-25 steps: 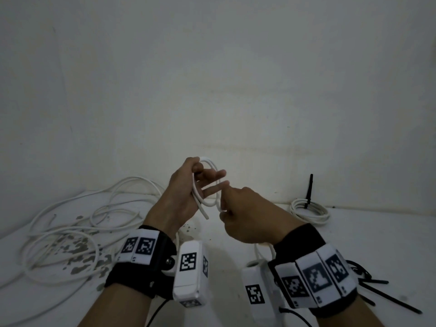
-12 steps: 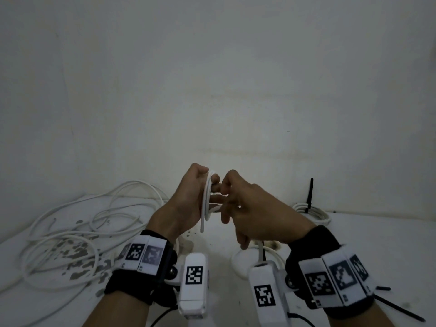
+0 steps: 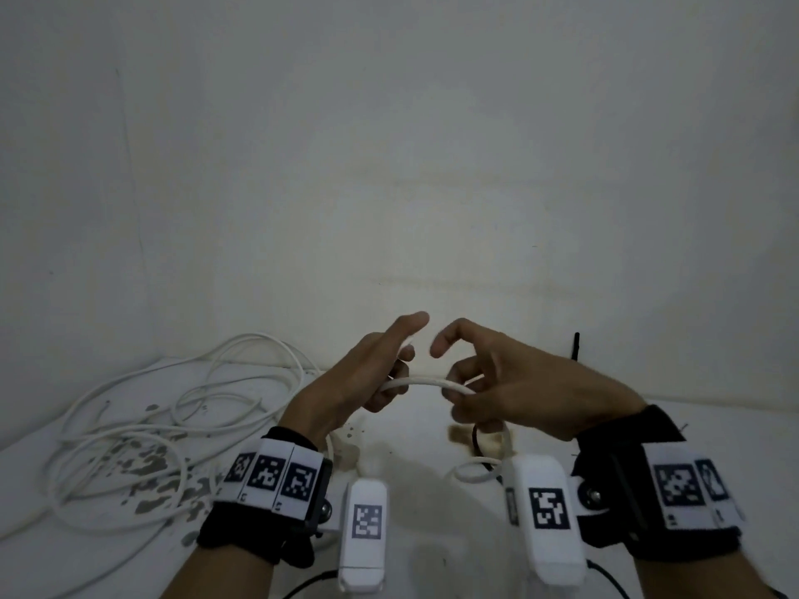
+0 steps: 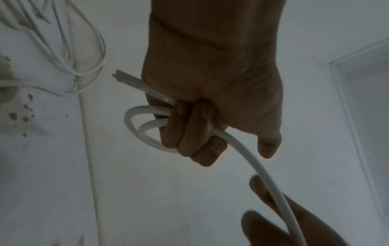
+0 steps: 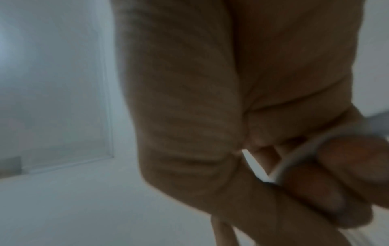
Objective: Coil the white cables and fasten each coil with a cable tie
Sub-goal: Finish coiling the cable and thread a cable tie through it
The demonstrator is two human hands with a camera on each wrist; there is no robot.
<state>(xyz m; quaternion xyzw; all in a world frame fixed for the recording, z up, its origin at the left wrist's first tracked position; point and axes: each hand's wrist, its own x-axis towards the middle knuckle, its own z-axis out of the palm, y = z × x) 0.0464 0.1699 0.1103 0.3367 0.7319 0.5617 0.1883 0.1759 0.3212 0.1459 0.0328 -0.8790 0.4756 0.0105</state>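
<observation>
A white cable (image 3: 426, 383) arches between my two hands above the table. My left hand (image 3: 372, 373) curls its lower fingers round a small coil (image 4: 145, 128) of that cable, with the cut end (image 4: 126, 78) poking out past the palm; its forefinger points straight ahead. My right hand (image 3: 488, 386) grips the cable's running length (image 4: 271, 184) in its curled lower fingers, forefinger hooked above. The cable (image 5: 294, 158) crosses the right fingers in the blurred right wrist view. Below the right hand the cable drops to a loop (image 3: 475, 471) on the table.
A loose tangle of white cables (image 3: 151, 425) covers the table's left side, by the wall corner. The tip of a black cable tie (image 3: 576, 345) stands up behind my right hand. Grey stains (image 3: 147, 464) mark the white tabletop. A bare wall rises close behind.
My hands have drawn apart, stretching a length of cable between them. The upright coil in the left hand now lies hidden low in its fist. Both forefingers have lifted off the cable.
</observation>
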